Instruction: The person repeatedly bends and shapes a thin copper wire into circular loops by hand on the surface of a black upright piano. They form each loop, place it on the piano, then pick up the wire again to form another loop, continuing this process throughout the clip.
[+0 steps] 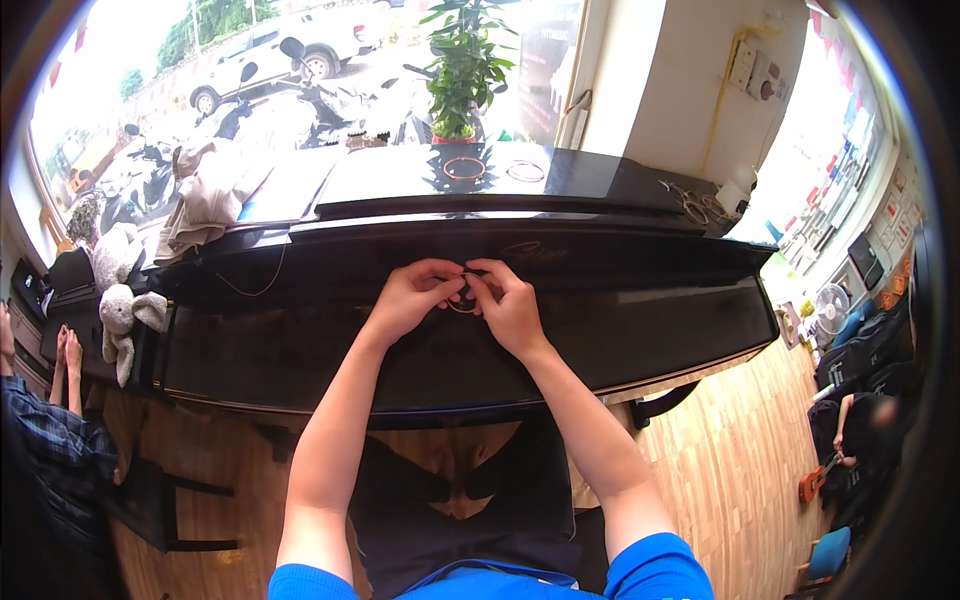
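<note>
Small loop in both hands, work partway; two larger rings lie on the piano top

Both hands meet at the centre of the view, over the sloping closed front of a black upright piano (300,350). The left hand (405,300) and the right hand (510,310) come together at the fingertips, thumbs and forefingers pinched on a thin loop (461,311). It hangs between them, its lower curve showing and its upper part hidden by the fingers.

As far as can be judged, the handling of this loop is under way and not finished: it is off every surface, neither hand has let go, and nothing shows whether its ends are joined. Releasing it and setting it down remain undone.

From the hands, a copper-coloured ring (464,180) lies at 12 o'clock on the piano top, with a paler ring (525,181) near it at 1 o'clock. Both lie flat with no hand on them; whether they are dealt with or waiting cannot be told. A thin cord (262,294) trails across the piano front at 9 o'clock, out of either hand's grasp. Scissor-like metal tools (695,207) lie at 2 o'clock on the far end of the piano top, also untouched.
</note>
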Available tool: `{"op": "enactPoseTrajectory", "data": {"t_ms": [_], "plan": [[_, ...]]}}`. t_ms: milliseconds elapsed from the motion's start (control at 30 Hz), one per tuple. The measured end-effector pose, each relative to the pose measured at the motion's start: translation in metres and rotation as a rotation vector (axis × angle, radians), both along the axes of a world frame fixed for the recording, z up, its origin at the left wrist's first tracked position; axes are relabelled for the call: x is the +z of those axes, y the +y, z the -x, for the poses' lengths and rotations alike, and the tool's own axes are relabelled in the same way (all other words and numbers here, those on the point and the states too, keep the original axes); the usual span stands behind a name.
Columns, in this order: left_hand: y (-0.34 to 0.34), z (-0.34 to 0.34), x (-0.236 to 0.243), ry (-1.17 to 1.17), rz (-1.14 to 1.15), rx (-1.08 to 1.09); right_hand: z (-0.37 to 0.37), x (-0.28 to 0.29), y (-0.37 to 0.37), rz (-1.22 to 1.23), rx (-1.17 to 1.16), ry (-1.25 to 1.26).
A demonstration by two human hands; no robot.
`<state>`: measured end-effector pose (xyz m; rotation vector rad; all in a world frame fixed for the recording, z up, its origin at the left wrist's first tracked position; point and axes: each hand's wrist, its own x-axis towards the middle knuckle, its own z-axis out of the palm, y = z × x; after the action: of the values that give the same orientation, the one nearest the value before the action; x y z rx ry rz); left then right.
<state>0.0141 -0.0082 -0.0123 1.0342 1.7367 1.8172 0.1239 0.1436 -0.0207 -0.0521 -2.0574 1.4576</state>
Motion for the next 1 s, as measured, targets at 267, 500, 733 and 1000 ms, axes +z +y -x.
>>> {"op": "enactPoseTrajectory", "data": {"t_ms": [267, 500, 733, 1000], "plan": [[0.008, -0.006, -0.007, 0.066, -0.026, 0.102, 0.004, -0.005, 0.006, 0.038, -0.037, 0.014], [0.008, -0.005, -0.011, 0.140, -0.028, 0.220, 0.006, -0.011, 0.008, -0.021, -0.047, 0.017], [0.008, -0.004, -0.013, 0.194, -0.015, 0.248, 0.008, -0.010, 0.006, 0.006, -0.075, 0.003], [0.009, -0.002, -0.014, 0.149, -0.044, 0.234, 0.007, -0.008, 0.009, 0.114, 0.060, -0.052]]}}
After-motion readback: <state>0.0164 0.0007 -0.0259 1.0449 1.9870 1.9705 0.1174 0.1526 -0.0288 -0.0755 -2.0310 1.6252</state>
